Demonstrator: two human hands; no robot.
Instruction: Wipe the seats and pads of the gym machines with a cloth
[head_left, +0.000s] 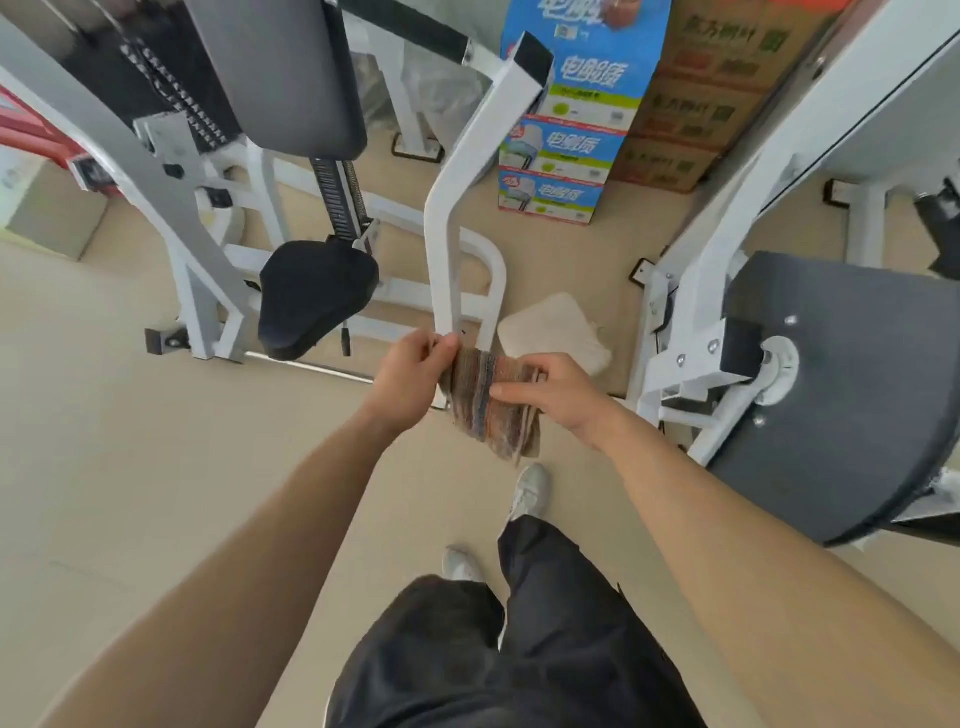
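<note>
I hold a folded striped brown-and-blue cloth (491, 402) in front of me with both hands. My left hand (410, 371) pinches its upper left edge, and my right hand (556, 387) grips its right side. A black seat (314, 296) of a white-framed machine sits ahead to the left, below a long grey back pad (291, 73). A large grey pad (836, 395) of another machine is at my right. Both hands are apart from the seats and pads.
A white bent frame post (457, 208) rises just beyond my hands. A pale cloth (553, 332) lies on the floor behind it. Stacked blue cartons (563, 150) and brown boxes (696, 104) stand at the back. My feet are on the beige floor (156, 467).
</note>
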